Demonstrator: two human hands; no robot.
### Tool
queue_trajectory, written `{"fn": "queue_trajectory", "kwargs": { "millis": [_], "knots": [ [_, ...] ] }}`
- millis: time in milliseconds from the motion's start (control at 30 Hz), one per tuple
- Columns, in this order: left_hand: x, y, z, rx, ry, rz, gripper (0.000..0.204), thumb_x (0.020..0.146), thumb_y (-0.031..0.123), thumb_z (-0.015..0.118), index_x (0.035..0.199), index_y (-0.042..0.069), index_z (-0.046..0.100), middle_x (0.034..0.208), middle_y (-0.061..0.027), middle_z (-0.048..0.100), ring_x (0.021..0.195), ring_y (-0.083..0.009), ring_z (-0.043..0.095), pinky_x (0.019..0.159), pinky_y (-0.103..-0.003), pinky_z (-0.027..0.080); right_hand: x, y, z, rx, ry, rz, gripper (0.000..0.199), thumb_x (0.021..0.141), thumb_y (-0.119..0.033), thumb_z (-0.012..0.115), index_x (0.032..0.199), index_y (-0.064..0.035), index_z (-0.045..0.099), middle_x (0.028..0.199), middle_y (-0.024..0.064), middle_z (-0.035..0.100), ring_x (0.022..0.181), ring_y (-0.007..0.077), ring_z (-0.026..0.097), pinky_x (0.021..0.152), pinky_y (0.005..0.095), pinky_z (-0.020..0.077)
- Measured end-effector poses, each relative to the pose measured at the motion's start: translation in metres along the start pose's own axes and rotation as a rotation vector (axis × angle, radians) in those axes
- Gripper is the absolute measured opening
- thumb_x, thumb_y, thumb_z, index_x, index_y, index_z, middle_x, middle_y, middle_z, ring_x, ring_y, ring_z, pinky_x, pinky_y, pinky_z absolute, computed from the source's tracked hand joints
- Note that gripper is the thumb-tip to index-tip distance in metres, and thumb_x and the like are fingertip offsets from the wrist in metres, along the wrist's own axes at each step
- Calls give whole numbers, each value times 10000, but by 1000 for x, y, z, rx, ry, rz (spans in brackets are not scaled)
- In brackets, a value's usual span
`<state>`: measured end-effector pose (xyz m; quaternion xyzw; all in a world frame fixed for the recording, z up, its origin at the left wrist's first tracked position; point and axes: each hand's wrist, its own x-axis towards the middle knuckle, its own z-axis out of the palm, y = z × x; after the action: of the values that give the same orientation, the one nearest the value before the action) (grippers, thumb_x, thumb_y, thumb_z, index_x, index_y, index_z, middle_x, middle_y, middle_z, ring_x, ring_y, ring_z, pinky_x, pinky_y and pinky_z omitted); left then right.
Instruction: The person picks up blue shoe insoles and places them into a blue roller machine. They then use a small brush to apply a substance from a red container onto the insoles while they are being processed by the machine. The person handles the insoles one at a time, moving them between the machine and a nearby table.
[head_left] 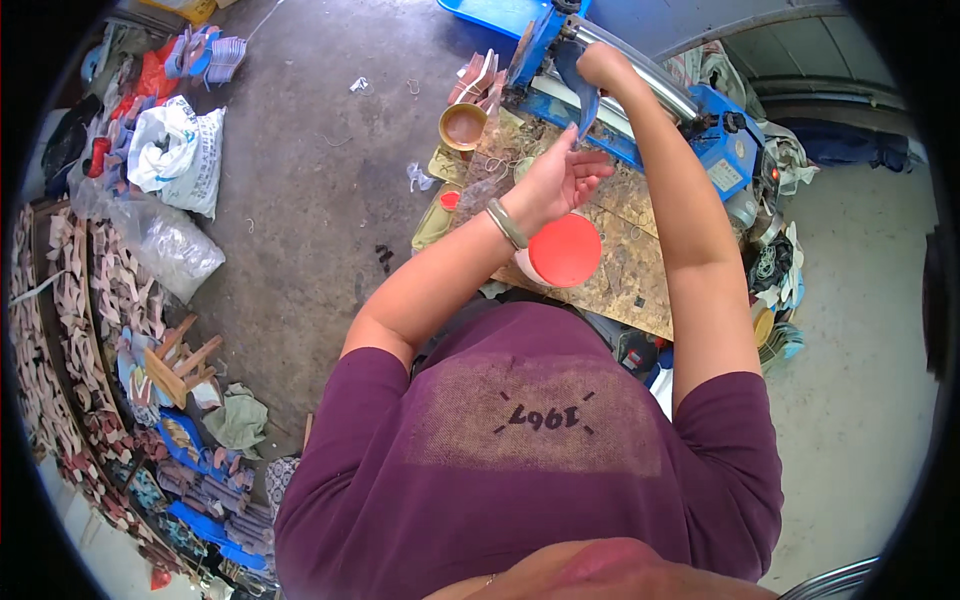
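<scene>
My right hand is closed at the top of a thin, curved blue sole-shaped piece, beside the metal roller of a blue roller machine. The piece hangs down from it in front of the machine. With palm turned up and fingers apart, my left hand is held below; its thumb tip is at the piece's lower end, and I cannot tell if they touch. A bangle circles my left wrist. Under that hand stands a pale tub with a red inside.
The machine stands on a stained wooden board. Left of it are a brown-filled bowl and stacked pinkish pieces. White sacks, a small wooden stool and racks of sole-shaped pieces line the left side.
</scene>
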<state>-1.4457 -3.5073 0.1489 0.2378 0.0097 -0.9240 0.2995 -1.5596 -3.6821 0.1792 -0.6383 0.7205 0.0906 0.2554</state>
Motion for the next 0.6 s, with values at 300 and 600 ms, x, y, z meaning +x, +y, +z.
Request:
{"fn": "queue_trajectory", "kwargs": {
  "millis": [300, 600],
  "knots": [
    [-21, 24, -10, -87, -77, 118, 553, 944, 493, 363, 1056, -8, 567, 810, -80, 631, 584, -86, 544, 508, -166, 463, 6, -19, 5, 102, -37, 95, 235, 777, -81, 456, 741, 61, 639, 661, 178, 639, 558, 263, 653, 490, 362, 519],
    [-30, 45, -2, -126, -86, 212, 439, 973, 388, 335, 1028, 11, 553, 822, -121, 635, 602, -111, 559, 540, -212, 482, 28, -6, 15, 351, 4, 151, 222, 741, -148, 555, 704, 65, 608, 630, 164, 603, 486, 273, 580, 441, 402, 462]
  ]
}}
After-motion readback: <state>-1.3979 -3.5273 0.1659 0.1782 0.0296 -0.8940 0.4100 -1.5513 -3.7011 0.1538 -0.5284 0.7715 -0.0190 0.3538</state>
